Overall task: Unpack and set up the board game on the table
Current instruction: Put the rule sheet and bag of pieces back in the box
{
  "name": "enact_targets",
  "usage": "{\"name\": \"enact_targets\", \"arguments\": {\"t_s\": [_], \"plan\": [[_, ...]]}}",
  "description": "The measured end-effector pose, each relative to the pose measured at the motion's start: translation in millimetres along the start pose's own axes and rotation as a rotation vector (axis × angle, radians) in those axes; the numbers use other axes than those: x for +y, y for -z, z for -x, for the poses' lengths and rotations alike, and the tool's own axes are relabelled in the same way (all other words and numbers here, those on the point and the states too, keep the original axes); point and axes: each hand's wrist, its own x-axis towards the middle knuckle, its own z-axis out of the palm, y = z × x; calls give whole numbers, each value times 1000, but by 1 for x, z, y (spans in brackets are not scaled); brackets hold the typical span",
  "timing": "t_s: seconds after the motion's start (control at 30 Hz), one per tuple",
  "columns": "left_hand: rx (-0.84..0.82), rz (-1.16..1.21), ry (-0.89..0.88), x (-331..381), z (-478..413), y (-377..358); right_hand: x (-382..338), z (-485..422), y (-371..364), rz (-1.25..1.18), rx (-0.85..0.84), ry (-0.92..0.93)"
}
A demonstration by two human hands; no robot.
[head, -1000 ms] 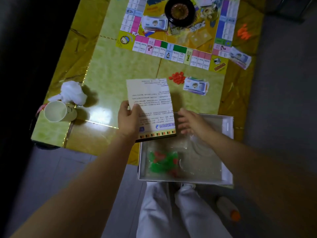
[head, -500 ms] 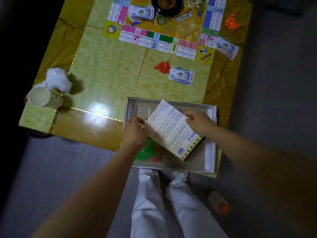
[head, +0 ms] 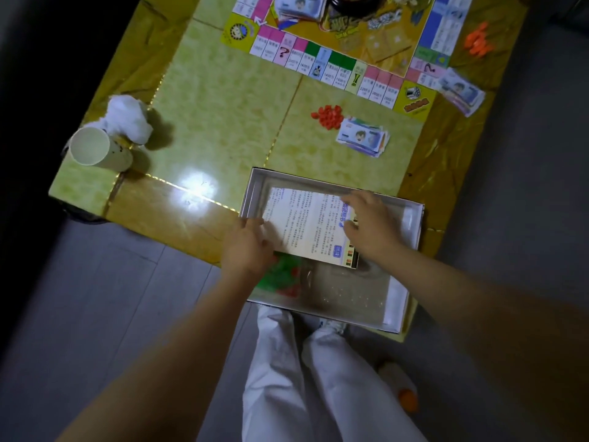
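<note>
Left hand: we are seeing it gripping the near-left edge of the rule sheet, fingers curled onto the paper.
Right hand: it is lying flat on the sheet's right end, fingers straight and spread, pressing down, clasping nothing.
Rule sheet: it is lying printed side up inside the box, across the far half, slightly skewed. A coloured strip is running along its right end.
Box: open and pale grey, it is sitting at the table's near right corner.
Bagged pieces: green and red bits are showing in the box's near-left part, partly under the left hand and the sheet. They are too blurred for us to count.
Red pieces: a small heap is sitting between box and game board, just beside a stack of play money.
Game board: it is lying open at the far end, cut off by the frame top.
Orange pieces: they are lying right of the board, with a second money stack at the board's near-right corner.
Paper cup: it is sitting at the table's left edge, mouth towards us; we cannot tell if it is upright or tipped. A crumpled tissue is touching it.
Floor: white trousers are showing below the box, and a blurred bottle is lying to their right.
</note>
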Motion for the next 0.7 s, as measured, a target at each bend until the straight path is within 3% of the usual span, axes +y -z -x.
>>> {"name": "enact_targets", "arguments": {"t_s": [0.1,0.27,0.37,0.57,0.63,0.7], "plan": [[72,86,103,-2,2,1,20,13,6,-6,75,-126],[26,49,164,2,4,6,15,40,11,-257,-203,-230],[-42,-7,173,-4,6,10,-6,49,-2,-405,-279,-327],[-81,-105,185,-36,11,14,-40,83,-34,-639,-797,-701],[-98,-92,177,-51,14,14,-46,96,-55,-702,-819,-833],[-161,-39,183,-67,17,11,-56,110,-78,-873,-681,-979]]}}
